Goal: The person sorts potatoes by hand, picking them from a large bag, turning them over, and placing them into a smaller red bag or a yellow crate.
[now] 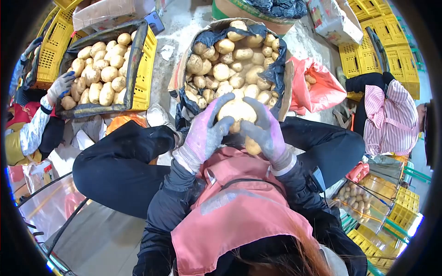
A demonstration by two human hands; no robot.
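Fingers (222,102) of the gloved left hand (205,133) are curved against the left side of a large potato (236,110); those of the right hand (269,131), likewise gloved, bear on its right side, so it is gripped between both hands. In this head view, a smaller potato (252,146) shows beside the right hand's lower fingers; the grip on it cannot be told. The large potato is at the near edge of a carton (288,89) lined with black plastic (279,78) and filled with loose potatoes (221,71). A pink bag (320,94) lies right of the carton. Left, a yellow crate (147,69) holds further potatoes (109,73); a co-worker's gloved hand (61,86) is at its left side.
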